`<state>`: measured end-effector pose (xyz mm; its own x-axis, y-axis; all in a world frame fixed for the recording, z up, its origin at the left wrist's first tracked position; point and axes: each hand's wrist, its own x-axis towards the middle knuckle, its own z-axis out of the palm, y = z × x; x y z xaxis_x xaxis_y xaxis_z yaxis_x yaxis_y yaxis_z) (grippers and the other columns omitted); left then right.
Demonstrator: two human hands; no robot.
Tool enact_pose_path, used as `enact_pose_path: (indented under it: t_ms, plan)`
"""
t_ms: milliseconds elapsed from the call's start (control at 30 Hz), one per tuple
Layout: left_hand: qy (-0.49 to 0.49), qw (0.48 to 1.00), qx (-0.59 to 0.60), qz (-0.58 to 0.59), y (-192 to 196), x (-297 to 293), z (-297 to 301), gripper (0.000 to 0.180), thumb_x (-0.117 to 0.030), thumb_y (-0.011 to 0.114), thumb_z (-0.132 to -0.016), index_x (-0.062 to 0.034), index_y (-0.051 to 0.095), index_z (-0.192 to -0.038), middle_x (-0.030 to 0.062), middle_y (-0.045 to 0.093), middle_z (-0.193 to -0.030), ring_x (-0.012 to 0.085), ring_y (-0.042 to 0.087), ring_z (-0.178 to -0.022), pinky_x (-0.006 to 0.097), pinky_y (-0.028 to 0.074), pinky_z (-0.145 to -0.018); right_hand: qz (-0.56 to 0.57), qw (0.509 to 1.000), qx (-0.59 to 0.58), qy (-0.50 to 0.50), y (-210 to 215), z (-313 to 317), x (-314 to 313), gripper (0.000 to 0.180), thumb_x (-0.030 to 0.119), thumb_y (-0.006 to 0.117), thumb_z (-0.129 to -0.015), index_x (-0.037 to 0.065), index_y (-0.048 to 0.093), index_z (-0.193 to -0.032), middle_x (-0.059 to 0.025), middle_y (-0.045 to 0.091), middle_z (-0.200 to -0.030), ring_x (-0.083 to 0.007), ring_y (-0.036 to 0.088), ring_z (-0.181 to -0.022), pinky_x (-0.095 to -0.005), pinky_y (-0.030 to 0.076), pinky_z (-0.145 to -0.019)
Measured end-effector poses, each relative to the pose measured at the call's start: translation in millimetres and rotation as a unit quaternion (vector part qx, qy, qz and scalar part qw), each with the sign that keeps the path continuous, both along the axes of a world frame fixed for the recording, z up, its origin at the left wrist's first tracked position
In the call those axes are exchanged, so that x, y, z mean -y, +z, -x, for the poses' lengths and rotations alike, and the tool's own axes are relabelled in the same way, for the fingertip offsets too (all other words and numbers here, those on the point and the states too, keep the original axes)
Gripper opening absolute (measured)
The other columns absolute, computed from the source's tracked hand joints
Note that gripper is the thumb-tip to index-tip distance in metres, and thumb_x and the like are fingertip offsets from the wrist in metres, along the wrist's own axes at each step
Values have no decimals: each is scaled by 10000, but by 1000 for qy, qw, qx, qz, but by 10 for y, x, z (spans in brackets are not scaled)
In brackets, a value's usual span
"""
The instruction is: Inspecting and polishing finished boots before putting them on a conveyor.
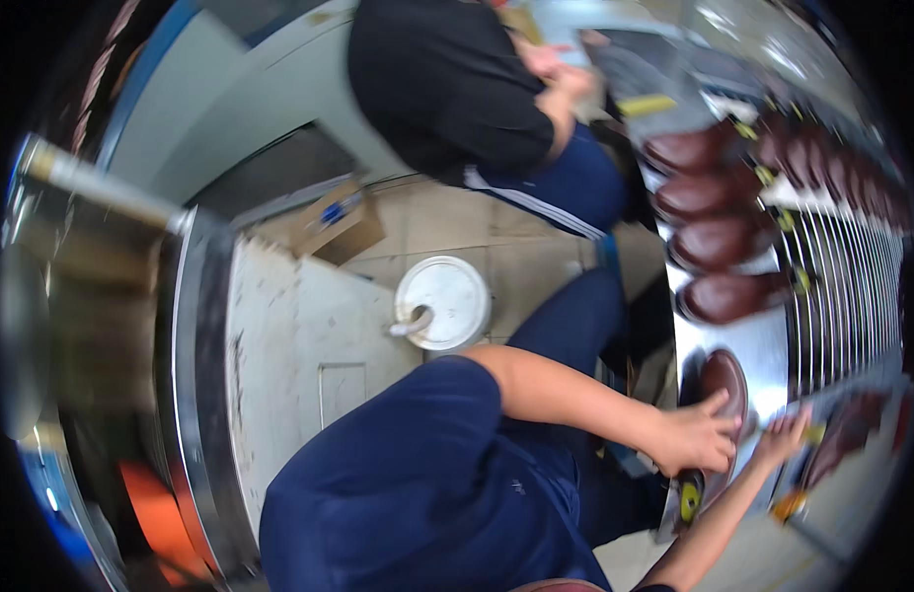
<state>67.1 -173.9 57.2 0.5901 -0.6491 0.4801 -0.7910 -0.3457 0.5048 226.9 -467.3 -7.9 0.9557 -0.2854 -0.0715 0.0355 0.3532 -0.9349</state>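
Note:
A brown leather shoe [723,377] lies on the metal work surface in front of me, toe pointing away. My left hand [696,440] is closed over its middle, fingers across the upper. A yellow-and-black piece [689,501] shows at the heel end. Just right of that shoe is my right hand [785,436], fingers stretched out and slightly blurred; I see nothing held in it. Close beyond its fingertips is another brown shoe or upper [844,439], partly smeared, with a yellow part beside it.
Several brown shoes [723,245] line the metal surface [704,340] ahead, beside a wire rack [842,296]. A person in a black shirt [447,89] sits beyond. A white lidded bucket [443,296] and a cardboard box [346,232] stand on the tiled floor to the left.

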Motion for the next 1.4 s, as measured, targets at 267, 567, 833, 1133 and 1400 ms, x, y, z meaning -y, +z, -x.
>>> enact_pose_path:
  t_ms: [267, 567, 833, 1133, 1400]
  plan:
    - [51, 998, 8, -38, 21, 123, -249, 401, -389, 847, -656, -212, 705, -987, -61, 720, -1013, 281, 622, -1137, 482, 383, -860, -28, 999, 39, -5, -62, 303, -265, 309, 255, 597, -1082, 3, 565, -1259, 59, 368, -646, -51, 355, -527, -239, 352, -474]
    - [301, 923, -224, 85, 909, -1199, 702, 596, -413, 953, -645, -57, 732, -1068, 151, 765, -913, 323, 755, -848, 408, 592, -719, 8, 996, 66, 54, -202, 309, -115, 160, 239, 619, -1074, 79, 622, -1084, 52, 374, -596, -55, 342, -481, -234, 346, -442]
    - [886, 390, 241, -61, 2744, -2829, 3125, 569, -529, 905, -710, -13, 810, -932, 132, 788, -809, 253, 778, -740, 376, 606, -704, 28, 997, 69, 22, -87, 323, -32, 174, 219, 659, -1051, 54, 619, -1085, 47, 357, -603, -69, 345, -503, -251, 340, -459]
    - [995, -94, -5, -41, 2974, -4587, 6003, 1032, -770, 646, -820, -7, 428, -1479, 239, 586, -1460, 391, 563, -1362, 480, 454, -1102, 30, 996, 61, 55, -154, 318, -191, 179, 216, 652, -1054, 45, 622, -1096, 50, 351, -604, -70, 346, -500, -249, 352, -460]
    - [996, -76, -31, 22, 2260, -5460, 5773, 1040, -720, 631, -856, 126, 410, -1418, 298, 609, -1391, 382, 640, -1269, 490, 510, -1051, 88, 995, 49, 8, 51, 402, 16, 305, 219, 636, -1048, 36, 625, -1292, 67, 388, -599, -39, 317, -464, -245, 322, -407]
